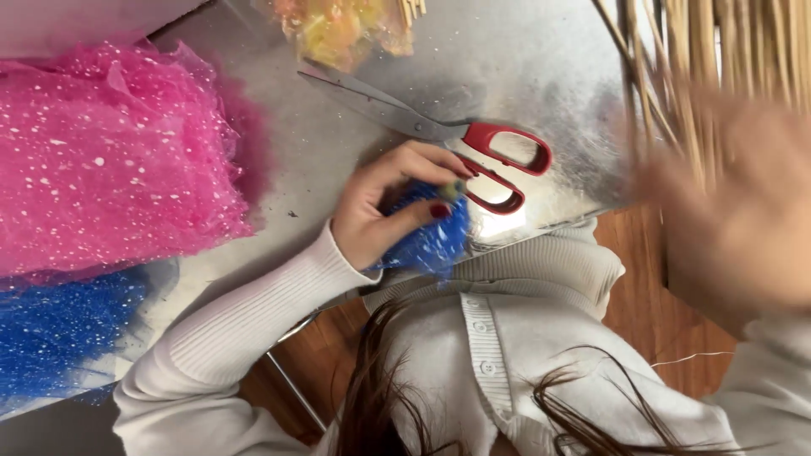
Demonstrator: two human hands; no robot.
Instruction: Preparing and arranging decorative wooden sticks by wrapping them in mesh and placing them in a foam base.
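My left hand point(390, 201) is closed around a small bunch of blue glittery mesh fabric point(435, 241) near the front edge of a shiny metal table point(524, 67). Red-handled scissors point(473, 145) lie on the table just beyond that hand, blades pointing left. My right hand point(733, 211) is blurred at the right, fingers spread, in front of a bundle of thin wooden sticks point(726, 51). Whether it touches the sticks cannot be told.
A heap of pink spotted mesh fabric point(110, 152) fills the left of the table, with blue mesh fabric point(59, 329) below it. A yellow-orange bag of material point(342, 29) lies at the top. Wooden floor point(642, 295) shows beneath the table edge.
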